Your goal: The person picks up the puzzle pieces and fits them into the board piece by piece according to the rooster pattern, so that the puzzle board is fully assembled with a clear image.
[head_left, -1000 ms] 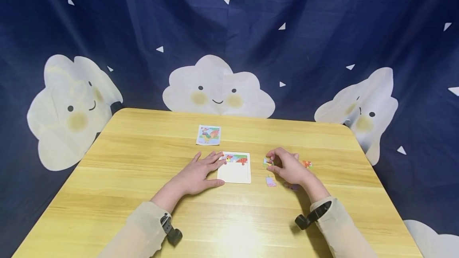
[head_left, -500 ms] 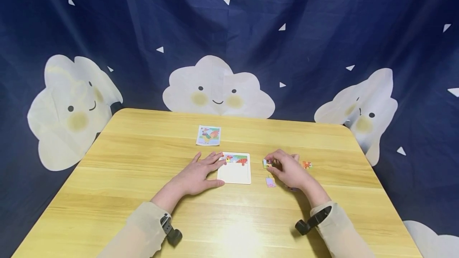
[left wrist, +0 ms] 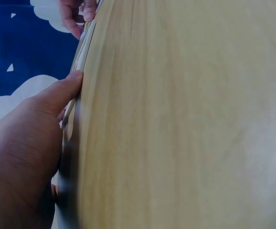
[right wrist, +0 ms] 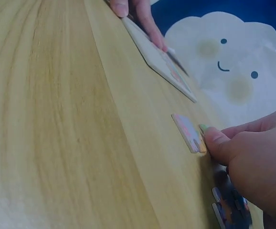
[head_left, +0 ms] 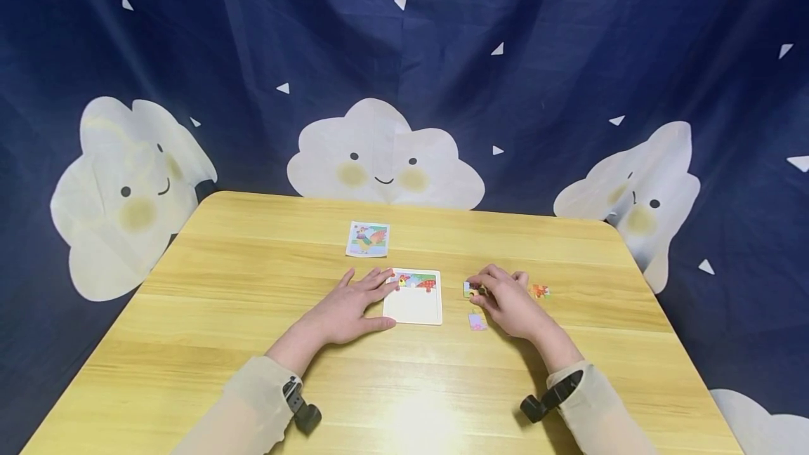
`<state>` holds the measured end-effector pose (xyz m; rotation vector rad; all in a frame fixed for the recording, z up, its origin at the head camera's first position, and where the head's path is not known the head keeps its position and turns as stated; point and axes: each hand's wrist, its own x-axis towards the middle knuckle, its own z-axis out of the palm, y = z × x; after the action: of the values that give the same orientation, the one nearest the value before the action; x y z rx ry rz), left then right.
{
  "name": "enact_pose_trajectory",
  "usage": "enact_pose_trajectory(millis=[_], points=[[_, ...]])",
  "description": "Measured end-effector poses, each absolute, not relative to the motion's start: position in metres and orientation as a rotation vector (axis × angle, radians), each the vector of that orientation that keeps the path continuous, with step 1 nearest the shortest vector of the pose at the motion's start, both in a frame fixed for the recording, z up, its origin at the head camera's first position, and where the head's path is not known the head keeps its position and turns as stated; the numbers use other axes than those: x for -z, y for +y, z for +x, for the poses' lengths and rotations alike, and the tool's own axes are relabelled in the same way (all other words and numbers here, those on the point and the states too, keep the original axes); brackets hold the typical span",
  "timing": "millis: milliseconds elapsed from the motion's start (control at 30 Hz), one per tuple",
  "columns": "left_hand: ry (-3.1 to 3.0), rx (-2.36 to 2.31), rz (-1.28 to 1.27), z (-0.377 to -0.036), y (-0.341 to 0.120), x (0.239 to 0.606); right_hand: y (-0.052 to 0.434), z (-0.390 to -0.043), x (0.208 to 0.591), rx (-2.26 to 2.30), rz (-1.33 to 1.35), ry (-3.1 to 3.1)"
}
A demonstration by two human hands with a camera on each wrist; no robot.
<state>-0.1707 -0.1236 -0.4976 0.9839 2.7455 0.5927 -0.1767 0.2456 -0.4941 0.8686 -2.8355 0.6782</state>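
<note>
A white puzzle tray [head_left: 413,309] lies mid-table with a coloured strip of pieces along its far edge. My left hand [head_left: 350,309] rests flat on the table. Its fingers touch the tray's left side, and the thumb lies along the tray [left wrist: 79,57] in the left wrist view. To the right of the tray, my right hand [head_left: 505,302] curls its fingertips round a small green puzzle piece [head_left: 468,289]. A pink piece [head_left: 477,321] lies flat by the thumb, and this pink piece [right wrist: 189,132] shows close up in the right wrist view.
An orange piece [head_left: 540,291] lies right of the right hand. More loose pieces [right wrist: 226,212] sit under the palm. A picture card [head_left: 367,239] lies beyond the tray. The wooden table [head_left: 253,371] ends at a dark blue cloud curtain [head_left: 442,90].
The right hand has sunk and shifted slightly nearer, now covering the loose pieces beneath it, with its fingertips still at the green piece. The left hand and tray have not moved.
</note>
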Motion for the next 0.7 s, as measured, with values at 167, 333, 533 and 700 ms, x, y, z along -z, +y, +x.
enact_pose_trajectory(millis=[167,333,533,700], points=[[2.741,-0.600,0.986,-0.171,-0.124,0.498,0.246,-0.177,0.494,-0.731,0.850,-2.840],[2.741,-0.590,0.980,-0.171,-0.124,0.498,0.245,-0.177,0.491,-0.770,0.841,-2.824],[2.741,-0.593,0.985,-0.170,-0.124,0.498,0.237,-0.176,0.482,-0.801,0.857,-2.807],[2.744,-0.590,0.984,-0.171,-0.124,0.498,0.229,-0.175,0.474,-0.815,0.867,-2.806]])
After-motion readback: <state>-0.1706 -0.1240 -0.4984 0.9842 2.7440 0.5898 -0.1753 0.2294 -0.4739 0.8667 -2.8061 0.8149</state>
